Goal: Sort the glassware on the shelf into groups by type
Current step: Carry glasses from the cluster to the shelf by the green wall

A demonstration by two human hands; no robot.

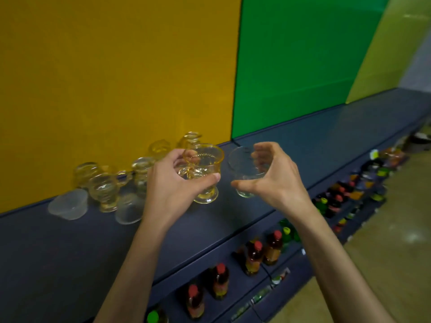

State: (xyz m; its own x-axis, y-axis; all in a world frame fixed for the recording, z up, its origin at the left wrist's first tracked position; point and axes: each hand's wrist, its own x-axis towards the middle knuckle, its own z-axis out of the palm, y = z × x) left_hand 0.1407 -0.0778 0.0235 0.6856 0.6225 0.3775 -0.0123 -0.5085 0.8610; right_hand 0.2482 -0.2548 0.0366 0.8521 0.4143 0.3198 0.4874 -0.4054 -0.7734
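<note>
My left hand grips a footed glass cup with a handle, its foot on or just above the dark shelf top. Beside it, my right hand curls around a plain clear glass bowl, thumb under it and fingers over the far rim. Left of my hands stands a cluster of more handled glass cups against the yellow wall, mixed with two plain clear bowls lying tilted. More cups stand behind my left hand.
The yellow wall panel and a green panel back the shelf. The shelf top stretches far right. Lower shelves hold bottles with red caps and green ones. Floor lies at right.
</note>
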